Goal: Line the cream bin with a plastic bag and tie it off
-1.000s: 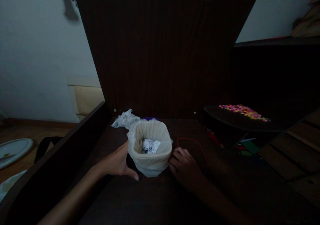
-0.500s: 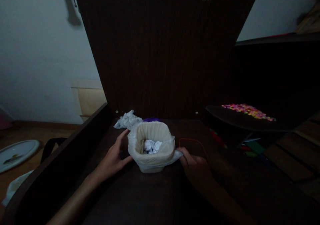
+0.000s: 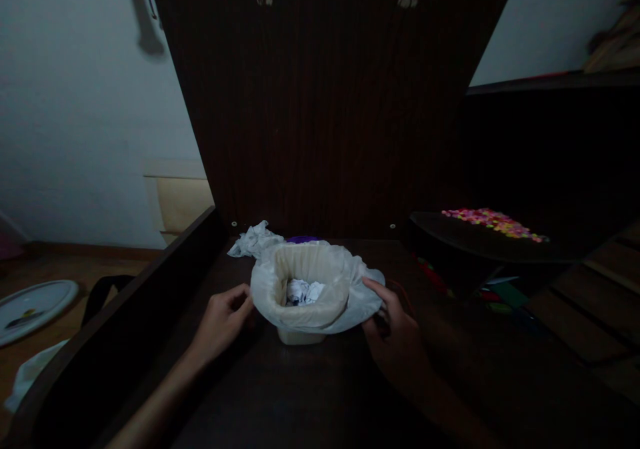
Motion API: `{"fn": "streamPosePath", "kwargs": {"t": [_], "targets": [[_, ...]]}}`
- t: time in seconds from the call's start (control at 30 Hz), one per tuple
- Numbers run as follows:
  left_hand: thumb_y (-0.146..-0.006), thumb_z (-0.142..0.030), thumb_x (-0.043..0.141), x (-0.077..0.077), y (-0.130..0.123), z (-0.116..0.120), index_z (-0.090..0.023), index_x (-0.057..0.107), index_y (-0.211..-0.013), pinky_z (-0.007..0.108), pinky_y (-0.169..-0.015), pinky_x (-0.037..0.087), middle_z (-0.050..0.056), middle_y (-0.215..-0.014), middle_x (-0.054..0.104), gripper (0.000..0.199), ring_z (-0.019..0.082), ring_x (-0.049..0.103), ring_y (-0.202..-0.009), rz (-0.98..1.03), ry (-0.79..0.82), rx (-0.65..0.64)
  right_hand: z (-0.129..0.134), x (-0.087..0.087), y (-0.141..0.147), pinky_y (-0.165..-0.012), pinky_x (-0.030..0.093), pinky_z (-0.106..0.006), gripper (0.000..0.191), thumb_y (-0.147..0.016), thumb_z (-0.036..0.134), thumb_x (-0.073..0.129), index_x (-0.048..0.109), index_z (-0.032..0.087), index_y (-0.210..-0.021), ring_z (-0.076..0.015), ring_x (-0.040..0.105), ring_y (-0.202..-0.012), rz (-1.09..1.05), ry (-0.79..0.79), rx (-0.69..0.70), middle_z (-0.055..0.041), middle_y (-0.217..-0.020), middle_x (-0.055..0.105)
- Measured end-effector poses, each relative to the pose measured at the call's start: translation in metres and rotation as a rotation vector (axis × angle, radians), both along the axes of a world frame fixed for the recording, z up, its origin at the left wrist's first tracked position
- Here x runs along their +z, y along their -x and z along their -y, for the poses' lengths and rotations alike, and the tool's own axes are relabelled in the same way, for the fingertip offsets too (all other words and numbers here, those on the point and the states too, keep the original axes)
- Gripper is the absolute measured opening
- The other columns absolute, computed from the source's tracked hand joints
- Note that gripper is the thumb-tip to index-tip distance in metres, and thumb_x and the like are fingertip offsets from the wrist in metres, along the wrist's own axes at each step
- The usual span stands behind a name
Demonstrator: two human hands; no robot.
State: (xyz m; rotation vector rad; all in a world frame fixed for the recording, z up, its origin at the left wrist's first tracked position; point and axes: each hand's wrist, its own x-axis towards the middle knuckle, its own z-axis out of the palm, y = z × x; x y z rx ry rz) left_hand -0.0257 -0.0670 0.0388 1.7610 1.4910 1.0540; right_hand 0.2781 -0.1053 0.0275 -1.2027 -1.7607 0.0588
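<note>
A small pale bin (image 3: 303, 336) stands upright on the dark wooden surface, lined with a translucent white plastic bag (image 3: 357, 299). Crumpled white paper (image 3: 305, 292) lies inside it. The bag's rim is folded outward and flares wide on both sides. My left hand (image 3: 224, 319) is closed in a pinch at the bag's left edge. On the other side, my right hand (image 3: 395, 326) grips the bag's flared right edge between thumb and fingers. Behind the bin, to the left, sits a crumpled white plastic bag (image 3: 256, 239).
A purple object (image 3: 303, 239) shows partly behind the bin. An orange loop (image 3: 403, 296) lies by my right hand. Pink and yellow small pieces (image 3: 493, 222) cover a shelf at right. A raised wooden side edge (image 3: 130, 306) runs along the left; a white lid-like disc (image 3: 37, 309) is beyond it.
The bag's rim has been pulled outward and spreads wider, mostly to the right. My left hand has gone from open fingers to a pinch; my right hand has shifted slightly right.
</note>
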Motion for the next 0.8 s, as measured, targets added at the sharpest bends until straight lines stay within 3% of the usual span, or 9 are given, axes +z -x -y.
{"fn": "streamPosePath", "kwargs": {"t": [0.17, 0.23, 0.3, 0.4, 0.5, 0.6, 0.67, 0.8], "targets": [[-0.085, -0.068, 0.054, 0.003, 0.003, 0.004, -0.017, 0.068, -0.063, 0.028, -0.056, 0.049, 0.004, -0.059, 0.068, 0.057, 0.022, 0.064, -0.056, 0.024, 0.002, -0.027, -0.001, 0.006, -0.001, -0.086, 0.065, -0.034, 0.039, -0.092, 0.018, 0.055, 0.056, 0.021, -0.131, -0.0255, 0.076, -0.105, 0.080, -0.264, -0.029, -0.0124, -0.117, 0.077], [-0.086, -0.067, 0.056, 0.003, 0.006, 0.004, -0.016, 0.074, -0.075, 0.032, -0.068, 0.055, 0.006, -0.072, 0.075, 0.055, 0.027, 0.070, -0.070, 0.026, -0.032, -0.041, -0.003, 0.011, -0.003, -0.088, 0.065, -0.035, 0.038, -0.092, 0.018, 0.056, 0.057, 0.022, -0.130, -0.0264, 0.075, -0.108, 0.107, -0.357, -0.026, -0.0125, -0.116, 0.077], [-0.085, -0.066, 0.059, 0.004, 0.009, 0.004, -0.016, 0.078, -0.096, 0.039, -0.087, 0.057, 0.010, -0.099, 0.080, 0.054, 0.033, 0.073, -0.094, 0.056, -0.083, -0.039, -0.006, 0.015, -0.004, -0.089, 0.065, -0.036, 0.039, -0.092, 0.019, 0.060, 0.058, 0.023, -0.130, -0.0276, 0.074, -0.111, 0.101, -0.391, -0.030, -0.0134, -0.120, 0.076], [-0.086, -0.068, 0.060, 0.005, 0.011, 0.004, -0.018, 0.065, -0.134, 0.048, -0.114, 0.044, 0.014, -0.140, 0.066, 0.070, 0.038, 0.059, -0.131, 0.114, -0.144, -0.018, -0.015, 0.023, -0.004, -0.095, 0.063, -0.041, 0.046, -0.090, 0.020, 0.066, 0.057, 0.024, -0.136, -0.0287, 0.071, -0.117, 0.004, -0.370, -0.011, -0.0137, -0.130, 0.071], [-0.087, -0.071, 0.056, 0.007, 0.012, 0.002, -0.021, 0.041, -0.156, 0.053, -0.123, 0.030, 0.013, -0.162, 0.043, 0.086, 0.039, 0.041, -0.148, 0.156, -0.142, -0.021, -0.028, 0.036, -0.002, -0.104, 0.058, -0.042, 0.056, -0.089, 0.013, 0.067, 0.055, 0.026, -0.142, -0.0273, 0.067, -0.124, -0.064, -0.332, 0.098, -0.0112, -0.140, 0.065], [-0.088, -0.071, 0.056, 0.013, 0.010, 0.000, -0.023, 0.031, -0.160, 0.057, -0.126, 0.023, 0.013, -0.167, 0.034, 0.090, 0.039, 0.034, -0.152, 0.201, -0.149, -0.027, -0.042, 0.055, 0.001, -0.110, 0.053, -0.041, 0.057, -0.090, 0.008, 0.064, 0.057, 0.028, -0.143, -0.0250, 0.064, -0.127, -0.080, -0.363, 0.236, -0.0080, -0.142, 0.064], [-0.088, -0.071, 0.057, 0.019, 0.008, -0.002, -0.024, 0.031, -0.160, 0.057, -0.126, 0.024, 0.013, -0.166, 0.035, 0.090, 0.039, 0.036, -0.151, 0.255, -0.171, -0.043, -0.050, 0.069, 0.003, -0.109, 0.052, -0.039, 0.050, -0.092, 0.009, 0.063, 0.061, 0.028, -0.138, -0.0238, 0.064, -0.127, -0.126, -0.381, 0.293, -0.0074, -0.140, 0.066], [-0.094, -0.071, 0.047, 0.028, 0.005, -0.009, -0.025, 0.034, -0.158, 0.058, -0.123, 0.031, 0.011, -0.160, 0.046, 0.079, 0.038, 0.044, -0.146, 0.382, -0.185, -0.028, -0.064, 0.093, 0.012, -0.090, 0.057, -0.030, 0.025, -0.095, 0.017, 0.062, 0.072, 0.025, -0.116, -0.0188, 0.071, -0.105, -0.257, -0.395, 0.311, -0.0049, -0.116, 0.075]]}}
